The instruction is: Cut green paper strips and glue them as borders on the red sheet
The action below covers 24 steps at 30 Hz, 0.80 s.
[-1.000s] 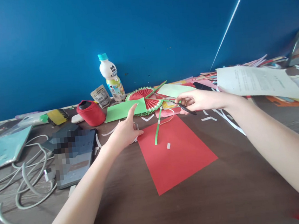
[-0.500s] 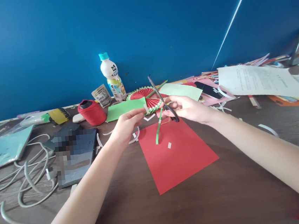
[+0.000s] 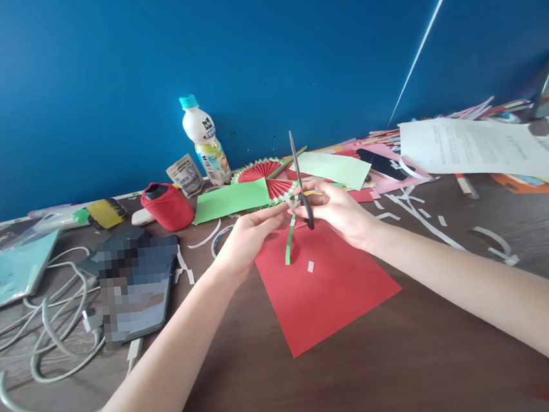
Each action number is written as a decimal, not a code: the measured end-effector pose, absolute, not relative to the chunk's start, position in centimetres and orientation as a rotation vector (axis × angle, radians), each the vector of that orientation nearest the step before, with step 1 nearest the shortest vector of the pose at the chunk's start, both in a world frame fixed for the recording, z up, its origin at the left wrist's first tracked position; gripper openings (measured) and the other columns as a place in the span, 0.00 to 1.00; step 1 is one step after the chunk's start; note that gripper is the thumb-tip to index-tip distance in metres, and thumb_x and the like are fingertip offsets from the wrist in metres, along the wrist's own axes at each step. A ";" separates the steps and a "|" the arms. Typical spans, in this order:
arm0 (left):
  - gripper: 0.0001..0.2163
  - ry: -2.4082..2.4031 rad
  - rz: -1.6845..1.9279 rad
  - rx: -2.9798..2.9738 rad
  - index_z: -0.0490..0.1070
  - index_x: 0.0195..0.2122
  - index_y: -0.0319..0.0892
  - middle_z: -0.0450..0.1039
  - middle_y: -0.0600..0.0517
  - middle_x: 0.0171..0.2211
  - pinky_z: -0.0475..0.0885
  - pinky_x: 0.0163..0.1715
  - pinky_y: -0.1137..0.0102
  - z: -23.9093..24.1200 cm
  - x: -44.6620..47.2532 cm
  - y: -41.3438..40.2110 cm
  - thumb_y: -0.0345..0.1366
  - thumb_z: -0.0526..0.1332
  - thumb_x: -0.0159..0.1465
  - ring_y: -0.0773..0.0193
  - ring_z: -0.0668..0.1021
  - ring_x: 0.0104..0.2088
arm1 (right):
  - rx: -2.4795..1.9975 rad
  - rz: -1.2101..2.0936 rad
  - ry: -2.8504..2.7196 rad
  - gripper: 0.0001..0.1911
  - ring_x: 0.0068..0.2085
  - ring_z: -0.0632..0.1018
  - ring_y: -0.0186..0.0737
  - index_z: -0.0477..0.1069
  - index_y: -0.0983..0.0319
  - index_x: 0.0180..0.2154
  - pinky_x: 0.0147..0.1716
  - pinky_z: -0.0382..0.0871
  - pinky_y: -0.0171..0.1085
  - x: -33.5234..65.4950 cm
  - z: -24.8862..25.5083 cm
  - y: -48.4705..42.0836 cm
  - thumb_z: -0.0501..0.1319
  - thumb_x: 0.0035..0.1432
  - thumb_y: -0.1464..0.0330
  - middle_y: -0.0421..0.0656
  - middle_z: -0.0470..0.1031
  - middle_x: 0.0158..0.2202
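Observation:
My right hand [image 3: 338, 214] is closed around the handles of black scissors [image 3: 297, 173], whose blades point straight up. My left hand [image 3: 248, 236] pinches a small white strip [image 3: 287, 200] right beside the scissors. Both hands hover over the far edge of a red paper sheet [image 3: 325, 285]. A green strip [image 3: 289, 237] and a tiny white scrap [image 3: 310, 266] lie on that sheet. Just behind the hands sits a pleated red and green paper fan [image 3: 264, 174].
Green paper [image 3: 229, 200], a red spool [image 3: 166, 206], a drink bottle [image 3: 204, 141] and a sachet [image 3: 184, 174] stand at the back. A phone [image 3: 134, 284], white cables [image 3: 44, 332] and a folder [image 3: 9, 270] lie left. Printed sheets [image 3: 473, 148], coloured papers and white scraps [image 3: 421, 218] lie right.
My right hand picked the scissors up off the table, brought them left and stood the blades upright. My left hand lifted a small white strip and moved it to the scissors.

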<state>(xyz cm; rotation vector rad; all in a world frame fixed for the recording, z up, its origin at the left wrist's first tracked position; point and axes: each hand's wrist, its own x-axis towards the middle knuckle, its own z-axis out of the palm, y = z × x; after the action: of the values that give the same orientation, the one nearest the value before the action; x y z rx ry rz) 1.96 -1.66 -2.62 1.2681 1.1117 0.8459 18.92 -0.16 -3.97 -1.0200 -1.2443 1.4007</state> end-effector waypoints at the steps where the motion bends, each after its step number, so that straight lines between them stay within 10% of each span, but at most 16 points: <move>1: 0.18 1.110 0.847 1.264 0.72 0.48 0.44 0.75 0.48 0.46 0.65 0.40 0.71 -2.7 1.9 -1.6 0.40 0.62 0.56 0.61 0.73 0.47 | -1.015 1.400 -1.248 0.21 0.34 0.74 0.37 0.65 0.59 0.36 0.36 0.67 0.40 19.0 -4.0 -0.1 0.68 0.38 0.70 0.37 0.72 0.29; 18: 0.17 1.584 0.859 2.060 0.72 0.48 0.46 0.72 0.50 0.37 0.65 0.35 0.70 -2.5 1.0 -1.2 0.36 0.52 0.61 0.61 0.74 0.35 | -0.981 1.512 -1.199 0.22 0.33 0.74 0.35 0.67 0.61 0.37 0.41 0.65 0.40 18.8 -4.0 -0.3 0.69 0.35 0.73 0.38 0.73 0.29; 24: 0.10 1.361 0.879 1.667 0.74 0.32 0.42 0.76 0.51 0.33 0.66 0.35 0.71 -2.3 1.5 -1.4 0.42 0.59 0.57 0.62 0.75 0.35 | -0.978 1.463 -1.258 0.21 0.33 0.75 0.36 0.66 0.60 0.36 0.41 0.65 0.41 18.7 -4.1 -0.4 0.68 0.37 0.71 0.37 0.72 0.28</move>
<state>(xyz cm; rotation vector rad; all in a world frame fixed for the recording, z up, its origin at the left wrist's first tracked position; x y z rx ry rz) 1.53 -1.42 -2.29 1.6672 1.3614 0.8786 18.67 -0.40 -4.15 -0.9781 -1.2583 1.4626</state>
